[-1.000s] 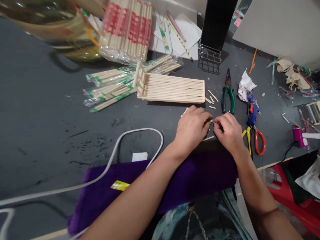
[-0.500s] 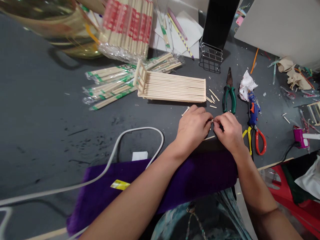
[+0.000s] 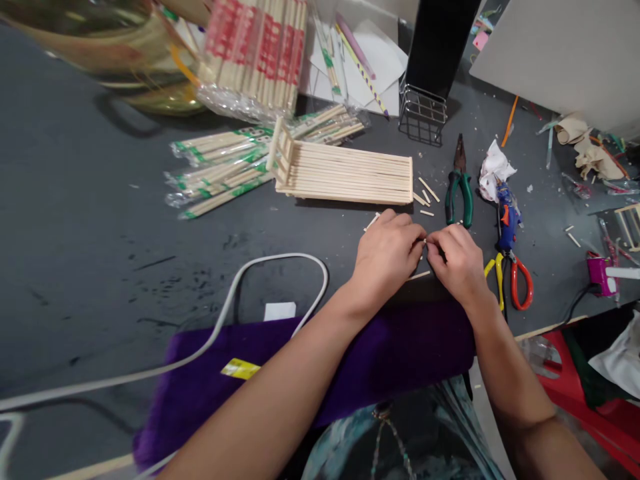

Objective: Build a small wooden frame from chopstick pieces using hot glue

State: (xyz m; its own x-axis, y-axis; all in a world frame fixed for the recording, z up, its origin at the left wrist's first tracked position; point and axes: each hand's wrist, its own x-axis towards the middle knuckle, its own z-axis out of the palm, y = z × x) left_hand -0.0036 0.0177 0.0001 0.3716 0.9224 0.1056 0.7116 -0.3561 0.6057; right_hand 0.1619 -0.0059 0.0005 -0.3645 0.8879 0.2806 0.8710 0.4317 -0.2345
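My left hand (image 3: 387, 253) and my right hand (image 3: 456, 260) meet fingertip to fingertip above the table, both pinched. Between them shows the tip of a small pale wooden stick piece (image 3: 425, 241); most of it is hidden by the fingers. A thin stick (image 3: 419, 275) lies below my hands, and cut stick pieces (image 3: 426, 193) are scattered beyond them. Behind my left hand stands a small bed-shaped frame (image 3: 350, 175) built from wooden sticks, with a raised end at its left. Green-handled pliers (image 3: 459, 183) lie beyond my right hand.
Wrapped chopsticks (image 3: 225, 173) and a large red-printed pack (image 3: 255, 57) lie at the back left. A blue glue gun (image 3: 507, 220) and red-and-yellow-handled pliers (image 3: 521, 283) are at the right. A white cable (image 3: 225, 313) crosses a purple cloth (image 3: 400, 347). A phone (image 3: 440, 47) stands in a wire holder (image 3: 423, 117).
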